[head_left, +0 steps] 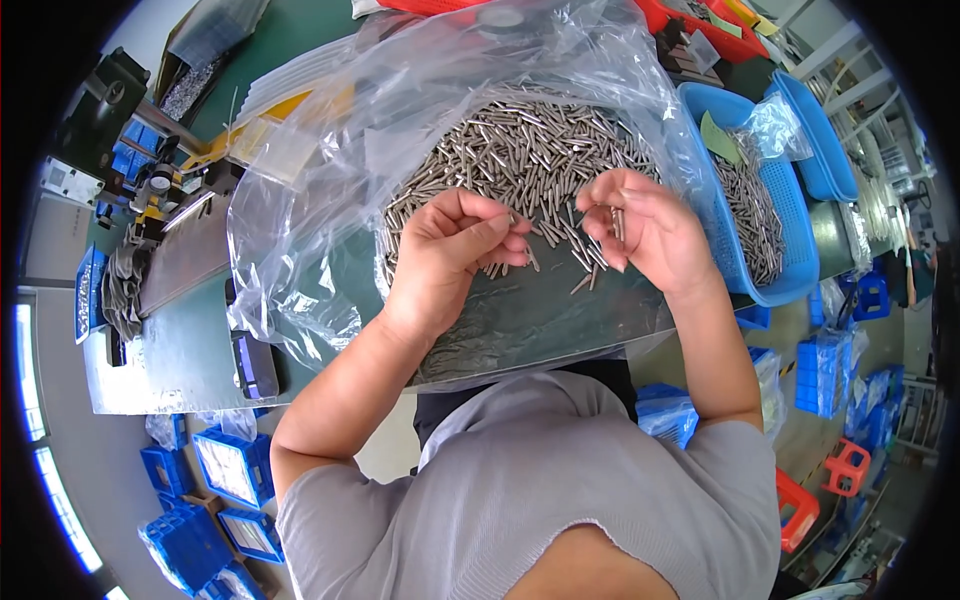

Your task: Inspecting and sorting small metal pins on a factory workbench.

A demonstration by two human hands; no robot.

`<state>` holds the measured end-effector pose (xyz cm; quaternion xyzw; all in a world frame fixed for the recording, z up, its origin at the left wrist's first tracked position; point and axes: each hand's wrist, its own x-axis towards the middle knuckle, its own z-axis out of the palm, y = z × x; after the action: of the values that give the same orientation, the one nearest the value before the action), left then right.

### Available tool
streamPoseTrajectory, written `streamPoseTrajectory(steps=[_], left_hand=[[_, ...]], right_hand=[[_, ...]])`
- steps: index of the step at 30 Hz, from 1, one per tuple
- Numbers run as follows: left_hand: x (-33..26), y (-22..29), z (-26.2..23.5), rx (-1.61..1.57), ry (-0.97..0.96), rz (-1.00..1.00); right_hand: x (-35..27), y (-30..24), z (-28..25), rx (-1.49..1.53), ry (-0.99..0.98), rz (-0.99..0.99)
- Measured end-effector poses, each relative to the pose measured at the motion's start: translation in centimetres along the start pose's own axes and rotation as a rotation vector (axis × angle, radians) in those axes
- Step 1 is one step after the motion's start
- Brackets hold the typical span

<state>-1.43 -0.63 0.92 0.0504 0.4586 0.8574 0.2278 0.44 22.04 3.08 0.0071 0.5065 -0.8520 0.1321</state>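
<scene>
Metal pins (520, 150), small and silver, are lying in a broad heap on a clear plastic sheet (300, 200) spread over the green worktop (190, 340), directly in front of the person. The left hand (450, 250) is hovering at the near edge of the heap, its fingers curling inward and pinching what looks like a pin or two between thumb and fingertips. The right hand (640, 225) is also half closing, gripping a small bundle of pins upright between thumb and fingers. To the right, a blue basket (740, 270) is sitting just beside the sheet, holding more pins of the same kind. Judging from this, the sorting or gathering step is under way, with pins being picked out of the heap singly and collected in the right hand. Any further pick would be calling for a fine fingertip pinch at the heap's loose edge, without scattering neighbours.
</scene>
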Motion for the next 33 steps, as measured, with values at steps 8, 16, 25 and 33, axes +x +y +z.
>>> streamPoseTrajectory(steps=[8, 16, 25, 33], left_hand=[[0.1, 0.1, -0.3, -0.046, 0.033, 0.033], [0.1, 0.1, -0.1, -0.007, 0.036, 0.004], [0.0, 0.0, -0.1, -0.009, 0.018, 0.008], [0.0, 0.0, -0.1, -0.003, 0.009, 0.003]], right_hand=[[1.7, 2.8, 1.4, -1.574, -0.032, -0.495], [1.4, 3.9, 1.6, -1.896, 0.063, -0.721], [0.8, 3.2, 1.3, -1.708, -0.108, -0.736], [0.5, 3.4, 1.1, -1.691, -0.092, -0.738]])
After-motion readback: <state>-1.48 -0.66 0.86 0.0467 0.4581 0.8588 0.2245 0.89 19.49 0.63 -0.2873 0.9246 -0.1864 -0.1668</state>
